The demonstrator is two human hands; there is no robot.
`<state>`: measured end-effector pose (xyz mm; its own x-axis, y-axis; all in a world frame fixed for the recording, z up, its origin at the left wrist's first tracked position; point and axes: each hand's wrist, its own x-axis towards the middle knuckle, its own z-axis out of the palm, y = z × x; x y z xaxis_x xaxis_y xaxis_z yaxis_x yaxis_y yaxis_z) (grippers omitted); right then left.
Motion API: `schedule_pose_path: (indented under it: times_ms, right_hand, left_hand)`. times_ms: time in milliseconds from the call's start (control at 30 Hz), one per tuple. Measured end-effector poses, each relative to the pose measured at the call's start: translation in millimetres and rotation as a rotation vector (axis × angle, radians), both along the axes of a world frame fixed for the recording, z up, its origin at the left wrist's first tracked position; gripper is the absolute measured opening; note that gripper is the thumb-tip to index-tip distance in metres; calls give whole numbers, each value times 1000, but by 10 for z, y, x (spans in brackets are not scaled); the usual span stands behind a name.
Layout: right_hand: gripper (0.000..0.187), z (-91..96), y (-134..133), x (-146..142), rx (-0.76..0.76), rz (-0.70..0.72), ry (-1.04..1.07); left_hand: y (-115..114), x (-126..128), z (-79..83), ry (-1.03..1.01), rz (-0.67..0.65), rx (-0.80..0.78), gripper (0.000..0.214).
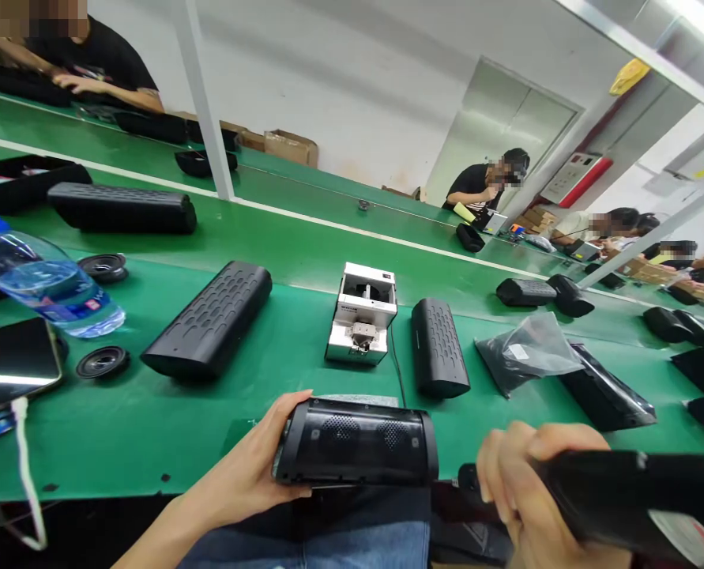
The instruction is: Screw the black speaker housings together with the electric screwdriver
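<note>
My left hand (pixel 274 458) grips the left end of a black speaker body (pixel 360 446) with two round perforated patches, held at the table's front edge above my lap. In my right hand (pixel 529 482) is a black electric screwdriver (pixel 630 490), lying level. Its bit points left at the lower right corner of the speaker; whether it touches a screw I cannot tell. Beyond the speaker stands a white screw feeder (pixel 362 316) with a dark cable. Black speaker shells with an oval pattern lie on its left (pixel 212 320) and right (pixel 440 348).
A water bottle (pixel 49 280), a phone (pixel 13 363), a white cable (pixel 28 474) and loose round speaker drivers (pixel 103 362) lie at left. At right are a clear plastic bag (pixel 526 352) and a wrapped black part (pixel 606 387). A white post (pixel 206 103) rises beyond; co-workers sit farther off.
</note>
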<state>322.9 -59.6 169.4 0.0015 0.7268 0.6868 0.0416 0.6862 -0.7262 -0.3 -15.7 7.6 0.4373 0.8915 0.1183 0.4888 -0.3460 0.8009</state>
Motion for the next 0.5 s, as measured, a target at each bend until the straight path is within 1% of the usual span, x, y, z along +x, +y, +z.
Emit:
schedule_pose_path:
  times_ms: [100, 267, 333, 500]
  right_hand:
    - [20, 33, 28, 14, 29, -6, -101]
    - [18, 52, -44, 42, 56, -76, -39]
    - [19, 27, -56, 41, 65, -73, -50]
    - [17, -99, 4, 84, -10, -57, -119]
  left_hand:
    - [0, -2, -2, 4, 21, -3, 118]
    - [19, -13, -86, -6, 52, 10, 116]
    - [23, -14, -154, -17, 59, 28, 117]
    - [15, -34, -318, -29, 79, 39, 118]
